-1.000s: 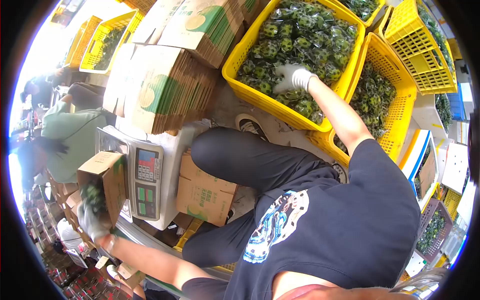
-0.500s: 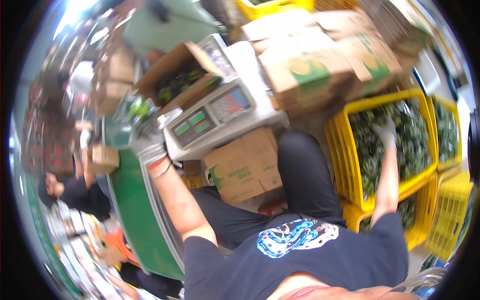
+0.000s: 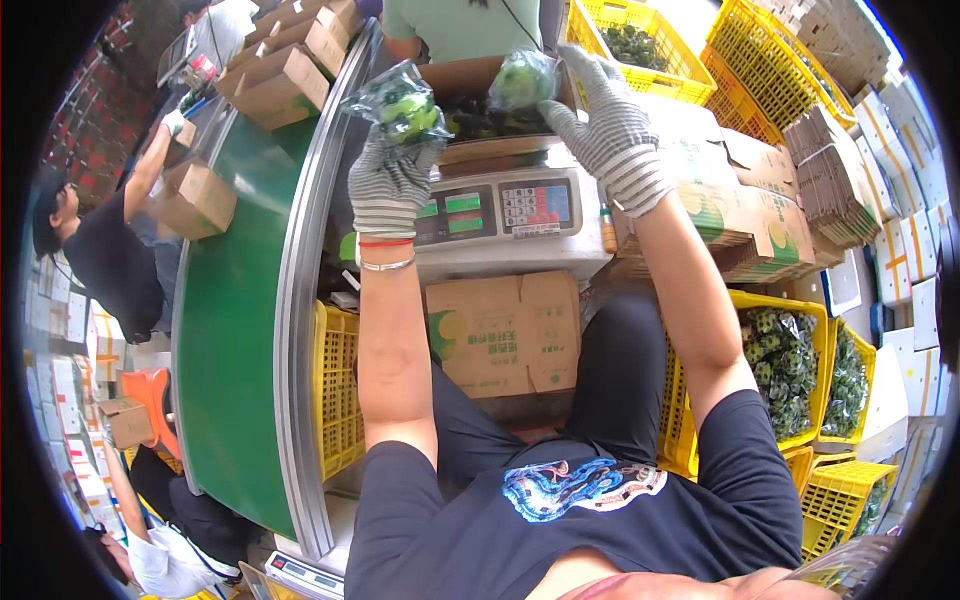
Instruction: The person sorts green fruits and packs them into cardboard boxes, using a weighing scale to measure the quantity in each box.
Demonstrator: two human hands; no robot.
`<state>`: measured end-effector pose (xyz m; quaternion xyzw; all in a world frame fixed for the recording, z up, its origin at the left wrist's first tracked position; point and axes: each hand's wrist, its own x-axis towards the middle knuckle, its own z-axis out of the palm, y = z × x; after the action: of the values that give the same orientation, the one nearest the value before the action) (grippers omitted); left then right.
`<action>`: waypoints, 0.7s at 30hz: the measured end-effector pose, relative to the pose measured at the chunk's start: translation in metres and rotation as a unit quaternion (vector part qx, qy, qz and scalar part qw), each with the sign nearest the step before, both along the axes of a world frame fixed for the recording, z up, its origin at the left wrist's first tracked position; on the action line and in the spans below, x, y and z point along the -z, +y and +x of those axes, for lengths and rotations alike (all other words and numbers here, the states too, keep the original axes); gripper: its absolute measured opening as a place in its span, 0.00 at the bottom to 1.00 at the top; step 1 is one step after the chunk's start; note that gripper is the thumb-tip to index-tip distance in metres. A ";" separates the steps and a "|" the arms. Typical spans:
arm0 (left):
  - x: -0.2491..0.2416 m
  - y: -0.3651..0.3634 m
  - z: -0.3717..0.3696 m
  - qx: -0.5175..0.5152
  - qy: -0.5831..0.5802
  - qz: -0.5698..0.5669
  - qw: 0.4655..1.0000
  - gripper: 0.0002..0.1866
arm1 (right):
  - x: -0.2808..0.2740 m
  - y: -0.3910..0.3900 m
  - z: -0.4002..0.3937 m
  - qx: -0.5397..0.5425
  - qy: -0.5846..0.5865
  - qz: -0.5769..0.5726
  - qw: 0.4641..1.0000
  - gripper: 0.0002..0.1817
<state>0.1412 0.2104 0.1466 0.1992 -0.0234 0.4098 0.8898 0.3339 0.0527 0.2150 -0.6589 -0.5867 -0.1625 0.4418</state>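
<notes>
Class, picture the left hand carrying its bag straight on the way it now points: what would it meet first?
Probably the co-worker in the pale green top: the left hand and its bag of green fruit point past the open carton's left edge. Depth is unclear, so it might clip the carton.

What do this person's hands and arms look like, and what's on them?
The left hand and right hand wear grey-and-white striped gloves with ribbed-looking cuffs. The left wrist also has a thin red band and a silver-coloured bangle. Short, dark sleeves leave both forearms uncovered.
</notes>
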 end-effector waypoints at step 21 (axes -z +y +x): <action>-0.024 0.015 -0.073 -0.291 0.203 0.329 0.875 0.14 | 0.074 -0.219 0.046 0.076 0.474 0.081 0.873 0.23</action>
<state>0.0684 0.2253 0.1702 0.5570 0.0838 0.5696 0.5985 0.3796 -0.1661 0.1406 -0.6615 -0.2397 0.0899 0.7049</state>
